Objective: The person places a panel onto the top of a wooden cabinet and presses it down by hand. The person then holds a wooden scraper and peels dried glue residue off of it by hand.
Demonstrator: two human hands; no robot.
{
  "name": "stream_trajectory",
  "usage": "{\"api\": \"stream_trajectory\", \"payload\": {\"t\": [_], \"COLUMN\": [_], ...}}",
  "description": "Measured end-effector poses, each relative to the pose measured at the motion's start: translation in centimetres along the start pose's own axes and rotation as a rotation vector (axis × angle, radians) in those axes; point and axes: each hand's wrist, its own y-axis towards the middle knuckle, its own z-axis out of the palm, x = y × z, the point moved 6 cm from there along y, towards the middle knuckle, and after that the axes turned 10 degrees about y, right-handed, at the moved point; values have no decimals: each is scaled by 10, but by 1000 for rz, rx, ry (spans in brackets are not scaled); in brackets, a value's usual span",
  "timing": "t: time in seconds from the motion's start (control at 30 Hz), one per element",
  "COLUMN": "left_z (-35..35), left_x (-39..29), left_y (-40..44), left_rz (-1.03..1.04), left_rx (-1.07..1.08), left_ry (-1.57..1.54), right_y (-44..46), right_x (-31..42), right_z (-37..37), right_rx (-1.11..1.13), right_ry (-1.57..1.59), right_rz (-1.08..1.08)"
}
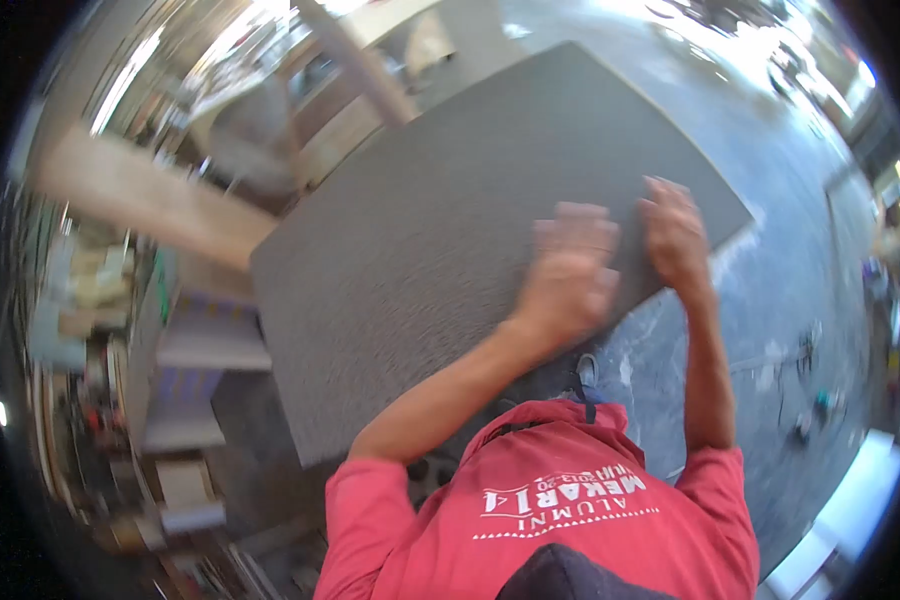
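Observation:
A large grey flat panel [420, 230] with a textured face and a thin pale edge lies tilted across the middle of the view. My left hand [572, 265], blurred by motion, is over the panel's right part with its fingers stretched out. It holds nothing that I can see. Close beside it, my right hand [674, 232] is at the panel's near right edge, fingers extended over the surface. Whether either palm presses on the panel or hovers just above it, I cannot tell.
Wooden beams [160, 200] meet the panel's left side. Shelves [210, 340] and stacked boards [90, 290] stand at the left. Smooth grey floor [770, 300] spreads to the right, with small tools or cables [820, 400] on it. White sheets [850, 500] lie at the lower right.

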Motion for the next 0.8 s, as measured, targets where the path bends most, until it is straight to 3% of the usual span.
{"api": "stream_trajectory", "payload": {"t": [0.07, 0.1, 0.17, 0.23, 0.27, 0.33, 0.37, 0.43, 0.53, 0.63, 0.8], "left_z": [49, 42, 30, 14, -4, -25, -21, -22, 3, -28, -127], "left_x": [-27, -31, -75, -98, -99, -75, -69, -24, 25, 72, 158], "left_y": [3, -7, -41, -82, -91, -84, -78, -51, -65, -121, -308], "left_rz": [112, 90, 498, 300, 595, 585, 575, 231, 107, -182, -808], "left_rx": [50, 41, 201, 1032, 684, 399, 398, 88, -3, -41, -91], "left_ry": [0, -31, -197, -1018, -792, -179, -181, -124, 125, 150, 595], "right_y": [-5, -4, -8, -10, -7, -10, -9, -6, -11, -5, -9], "right_x": [-27, -21, -25, -33, -38, -46, -45, -30, -23, -45, -45], "right_z": [21, 25, 21, 18, 18, 12, 11, 19, 23, 35, 30], "right_rx": [72, 101, 200, 239, 270, 299, 289, 227, 201, 245, 215], "right_ry": [-329, -351, -362, -322, -275, -226, -240, -298, -422, -531, -534], "right_rz": [22, 8, 30, 55, 61, 74, 110, 128, 128, 132, 120]}}
